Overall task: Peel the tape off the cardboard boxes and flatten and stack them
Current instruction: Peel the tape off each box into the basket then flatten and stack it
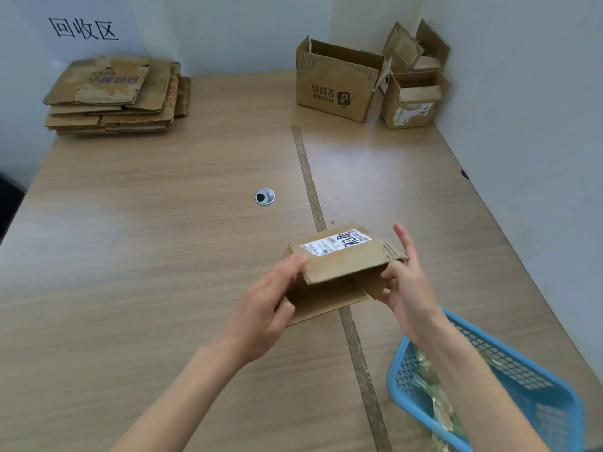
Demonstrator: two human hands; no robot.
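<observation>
Where the frame cuts off bottom right, a blue basket (528,383) sits on the table (130,256), half out of view; crumpled clear tape (434,396) inside it, partly behind the right forearm, amount hard to judge.

Both hands hold a small cardboard box (339,265) just above the table's centre seam (359,360). Box is open on the near side, interior dark, can't see what's in it. White shipping label (336,242) on top, print too small to read.

Left hand (264,308): fingers curled round the box's left end, thumb on the lower flap; fingertips hidden behind the cardboard. Right hand (408,282): thumb and lower fingers pinch the right-side flap, index finger straight up along the far edge. Can't tell if any tape is left on the box.

Mid-table: round cable grommet (264,197).

Far left corner: stack of flattened boxes (114,96), count unclear, under a wall sign (83,27) with its upper part cut off. Far right corner: one large open box (336,83), a smaller labelled box (414,99) beside it, more open boxes (414,47) behind, partly hidden, tape state unreadable.
</observation>
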